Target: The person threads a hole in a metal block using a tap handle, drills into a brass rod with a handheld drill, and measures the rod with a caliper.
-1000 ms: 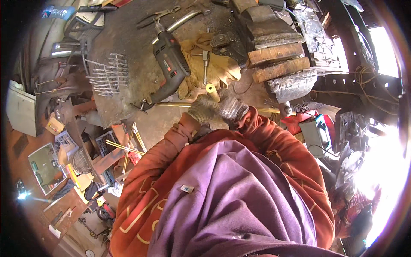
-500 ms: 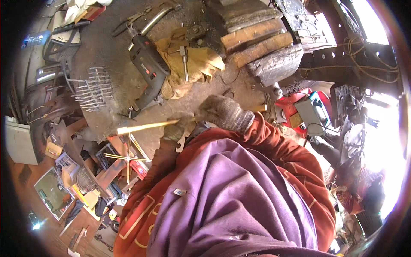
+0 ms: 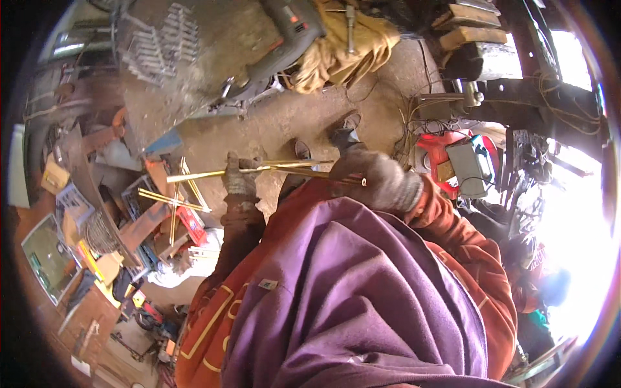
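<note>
Several thin brass-coloured rods (image 3: 284, 169) stretch between my two gloved hands, seeming to cross or meet near the middle. My left hand (image 3: 240, 180), in a dirty knit glove, is closed round them, and one rod sticks out past it to the left. At the other end my right hand (image 3: 372, 178), in a similar glove, grips the rods; it is smeared by motion. A rod tip shows beside its fingers. Left of my left hand is a crossed set of similar brass-coloured rods (image 3: 174, 202), over cluttered boxes.
A metal worktable (image 3: 207, 61) ahead bears a dark power drill (image 3: 278, 42), a tan cloth (image 3: 349, 55) with a T-shaped metal tool (image 3: 350, 29), and rows of small metal pieces (image 3: 171, 42). A red case (image 3: 436, 149) stands at the right. Two shoes (image 3: 302, 150) show below.
My hands have moved apart, and more of the rods now shows between them. The view has shifted, so the worktable sits higher and more floor is visible.
</note>
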